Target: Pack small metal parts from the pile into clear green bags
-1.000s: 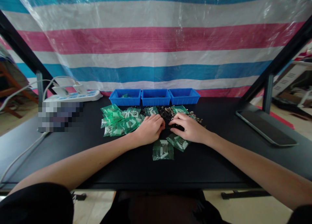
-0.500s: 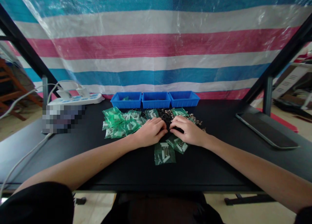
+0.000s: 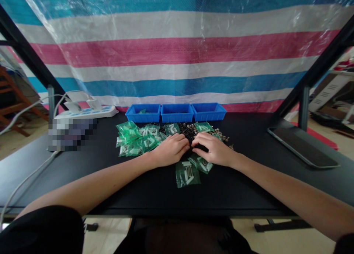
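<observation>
My left hand (image 3: 172,149) is closed in a pinch at the near edge of a pile of dark screws (image 3: 188,130). My right hand (image 3: 212,148) faces it a short gap away, fingers curled and thumb tip close to them. Anything in either hand's fingertips is too small to make out. Just below the right hand lies a green-tinted plastic bag of white wall plugs and screws (image 3: 203,164), partly covered by that hand. Closer to me is a similar bag (image 3: 188,174). Many filled green bags (image 3: 138,139) are heaped left of my left hand.
Along the back stand a left blue bin (image 3: 143,117), a middle blue bin (image 3: 177,117) and a right blue bin (image 3: 209,116). Brassy small hardware (image 3: 223,136) is scattered right of the screws. A phone (image 3: 302,147) lies at right; a power strip (image 3: 102,112) with cables is back left.
My right hand's fingers and thumb have parted slightly, and the hand has shifted a little left. My left hand stays nearly where it was.
</observation>
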The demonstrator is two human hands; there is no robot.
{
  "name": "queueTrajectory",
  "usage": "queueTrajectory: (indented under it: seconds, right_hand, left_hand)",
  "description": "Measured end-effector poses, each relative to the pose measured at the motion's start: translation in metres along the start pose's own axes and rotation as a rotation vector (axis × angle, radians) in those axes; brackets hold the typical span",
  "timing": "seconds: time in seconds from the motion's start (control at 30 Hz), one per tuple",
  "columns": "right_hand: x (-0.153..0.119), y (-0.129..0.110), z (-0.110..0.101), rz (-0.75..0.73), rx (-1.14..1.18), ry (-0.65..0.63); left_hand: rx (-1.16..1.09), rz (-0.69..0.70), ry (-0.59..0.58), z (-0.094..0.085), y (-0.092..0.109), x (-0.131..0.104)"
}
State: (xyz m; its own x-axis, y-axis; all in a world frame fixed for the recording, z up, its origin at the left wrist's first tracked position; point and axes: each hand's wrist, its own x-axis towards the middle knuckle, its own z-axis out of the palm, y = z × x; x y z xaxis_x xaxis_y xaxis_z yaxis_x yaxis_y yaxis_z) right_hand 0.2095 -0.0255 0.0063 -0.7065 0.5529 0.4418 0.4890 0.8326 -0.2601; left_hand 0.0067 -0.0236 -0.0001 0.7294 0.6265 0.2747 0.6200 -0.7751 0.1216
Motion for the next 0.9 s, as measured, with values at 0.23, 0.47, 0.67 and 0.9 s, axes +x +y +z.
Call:
queueTrajectory:
  seconds: [0.23, 0.47, 0.67, 0.9]
  right_hand:
    - [0.0007, 0.0016, 0.0011, -0.007, -0.002, -0.005]
    - [0.0005, 0.0009, 0.0002, -0.003, 0.017, 0.003]
    - [0.0012, 0.0009, 0.0005, 0.01, -0.006, -0.034]
    - [0.0022, 0.0012, 0.0002, -0.03, -0.011, -0.024]
  left_hand:
    - [-0.022, 0.009, 0.013, 0.0005, -0.0003, -0.0005]
    - [0.012, 0.009, -0.001, 0.0005, 0.0003, 0.0]
    - [0.018, 0.008, -0.004, 0.0008, 0.0003, -0.0002]
    - [0.01, 0.009, 0.001, -0.0006, 0.0006, -0.0006]
